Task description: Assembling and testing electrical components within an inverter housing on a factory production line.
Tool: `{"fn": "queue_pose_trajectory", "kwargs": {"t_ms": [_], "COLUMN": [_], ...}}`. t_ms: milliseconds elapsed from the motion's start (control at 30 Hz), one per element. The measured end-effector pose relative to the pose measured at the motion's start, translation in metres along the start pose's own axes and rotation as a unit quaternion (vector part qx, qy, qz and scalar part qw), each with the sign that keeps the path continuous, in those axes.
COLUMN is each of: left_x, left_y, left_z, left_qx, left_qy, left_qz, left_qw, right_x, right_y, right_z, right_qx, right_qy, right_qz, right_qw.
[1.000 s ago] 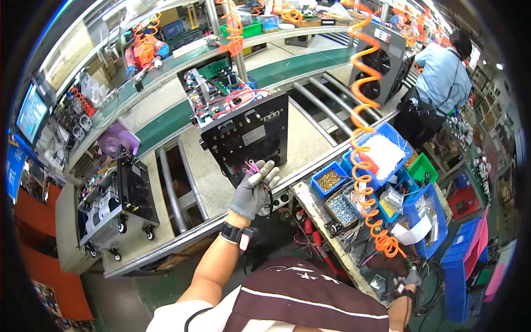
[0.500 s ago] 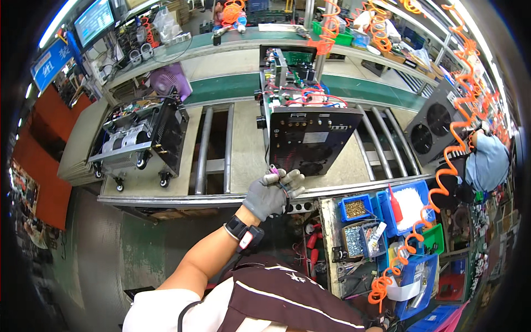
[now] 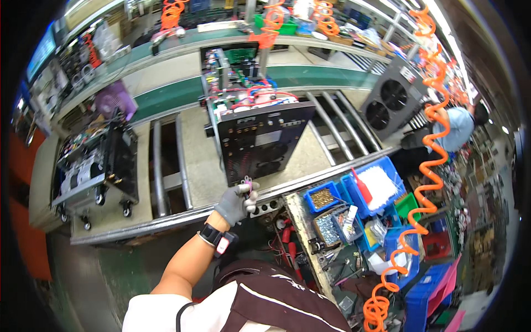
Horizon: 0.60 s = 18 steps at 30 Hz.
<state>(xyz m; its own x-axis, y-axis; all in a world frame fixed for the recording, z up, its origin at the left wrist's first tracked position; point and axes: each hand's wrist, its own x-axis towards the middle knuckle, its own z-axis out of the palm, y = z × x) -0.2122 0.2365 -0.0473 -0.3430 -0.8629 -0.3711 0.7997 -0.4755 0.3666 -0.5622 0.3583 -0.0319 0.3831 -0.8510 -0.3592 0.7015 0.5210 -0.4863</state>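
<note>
My left hand, in a grey glove with pale fingertips, is closed on a short wire lead. Pink or purple and some metal-looking ends show at the lead's top. Just beyond the fingers stands an open machine chassis with a black panel towards me. Circuit boards and red and blue wires fill its upper part. The frame does not show whether the lead is joined to the chassis. My right hand is out of view.
A second chassis on casters stands left on the roller bench. To my right are a blue bin of white pieces, a screw tray and a hanging orange coiled hose. Another person works far right.
The view has swung right, so the bench and chassis sit further left in the picture. My left hand stays near the chassis's lower front edge, still holding the lead.
</note>
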Motion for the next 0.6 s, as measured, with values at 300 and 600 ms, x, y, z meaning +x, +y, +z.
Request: {"fn": "queue_pose_trajectory", "kwargs": {"t_ms": [300, 600], "left_x": [0.043, 0.025], "left_y": [-0.106, -0.091], "left_z": [0.033, 0.048], "left_qx": [0.156, 0.023], "left_qy": [-0.114, -0.192], "left_qz": [-0.243, -0.169], "left_qw": [0.951, 0.966], "right_x": [-0.015, 0.006], "right_y": [0.007, 0.011], "right_z": [0.023, 0.061], "right_qx": [0.064, 0.003], "right_qy": [-0.063, -0.115], "right_qz": [0.057, 0.155], "right_qw": [0.994, 0.981]}}
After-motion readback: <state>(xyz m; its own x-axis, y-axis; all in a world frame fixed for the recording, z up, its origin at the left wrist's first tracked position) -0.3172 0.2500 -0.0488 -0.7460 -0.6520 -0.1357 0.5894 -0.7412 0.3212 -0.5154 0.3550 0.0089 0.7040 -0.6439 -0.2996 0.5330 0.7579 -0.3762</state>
